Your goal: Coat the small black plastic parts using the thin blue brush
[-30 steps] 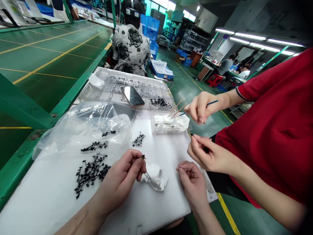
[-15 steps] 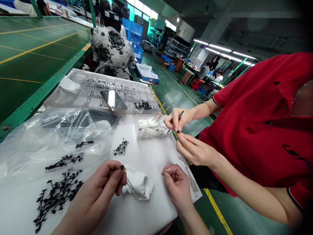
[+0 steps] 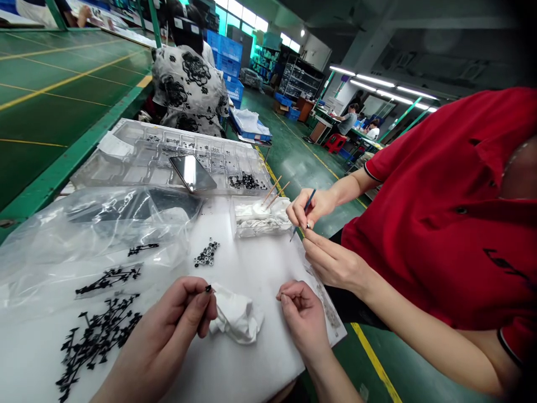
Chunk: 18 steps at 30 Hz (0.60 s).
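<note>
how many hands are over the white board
4: wearer's left hand pinching a black part, right hand near the white cloth, plus a co-worker's upper hand and lower hand.

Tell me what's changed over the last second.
The co-worker's brush hand came down to meet their other hand, bringing the blue brush to its fingertips. Your left hand still pinches the small black part, and your right hand stays pinched shut beside the white cloth. Nothing was taken up or let go.
</note>
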{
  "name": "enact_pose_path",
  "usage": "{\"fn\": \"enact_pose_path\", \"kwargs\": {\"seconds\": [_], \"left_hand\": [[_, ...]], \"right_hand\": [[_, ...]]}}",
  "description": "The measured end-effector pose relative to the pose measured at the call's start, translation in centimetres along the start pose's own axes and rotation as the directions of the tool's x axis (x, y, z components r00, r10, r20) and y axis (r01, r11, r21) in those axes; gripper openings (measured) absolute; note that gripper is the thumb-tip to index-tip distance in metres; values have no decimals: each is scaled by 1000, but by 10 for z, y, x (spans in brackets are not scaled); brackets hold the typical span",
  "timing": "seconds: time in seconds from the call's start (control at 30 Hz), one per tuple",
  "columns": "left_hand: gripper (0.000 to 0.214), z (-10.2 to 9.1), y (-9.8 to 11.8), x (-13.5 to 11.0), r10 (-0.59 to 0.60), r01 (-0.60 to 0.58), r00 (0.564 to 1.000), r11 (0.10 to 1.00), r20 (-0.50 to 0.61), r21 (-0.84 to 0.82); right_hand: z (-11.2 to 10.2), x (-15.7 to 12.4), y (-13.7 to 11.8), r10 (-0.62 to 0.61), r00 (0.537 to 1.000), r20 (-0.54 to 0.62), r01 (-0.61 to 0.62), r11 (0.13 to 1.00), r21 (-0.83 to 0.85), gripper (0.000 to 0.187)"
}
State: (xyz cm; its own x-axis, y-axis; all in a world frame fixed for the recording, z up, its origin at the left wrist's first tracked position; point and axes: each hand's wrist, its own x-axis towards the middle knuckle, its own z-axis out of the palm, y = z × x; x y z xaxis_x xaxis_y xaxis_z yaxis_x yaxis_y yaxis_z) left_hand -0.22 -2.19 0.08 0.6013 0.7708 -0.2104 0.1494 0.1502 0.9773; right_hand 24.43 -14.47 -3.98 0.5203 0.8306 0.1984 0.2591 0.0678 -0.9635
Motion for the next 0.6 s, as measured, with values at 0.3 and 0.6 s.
{"fn": "enact_pose_path", "kwargs": {"seconds": [0.3,0.6], "left_hand": [[33,5,5,-3,27,-30,999,996,-37,-87],[32,13,13,10,228,-252,956,961,-186,-118]], "right_hand": [[-2,-5,4,-31,999,45,34,996,-77,10],[0,-6,3,-11,995,95,26,986,-163,13]]}}
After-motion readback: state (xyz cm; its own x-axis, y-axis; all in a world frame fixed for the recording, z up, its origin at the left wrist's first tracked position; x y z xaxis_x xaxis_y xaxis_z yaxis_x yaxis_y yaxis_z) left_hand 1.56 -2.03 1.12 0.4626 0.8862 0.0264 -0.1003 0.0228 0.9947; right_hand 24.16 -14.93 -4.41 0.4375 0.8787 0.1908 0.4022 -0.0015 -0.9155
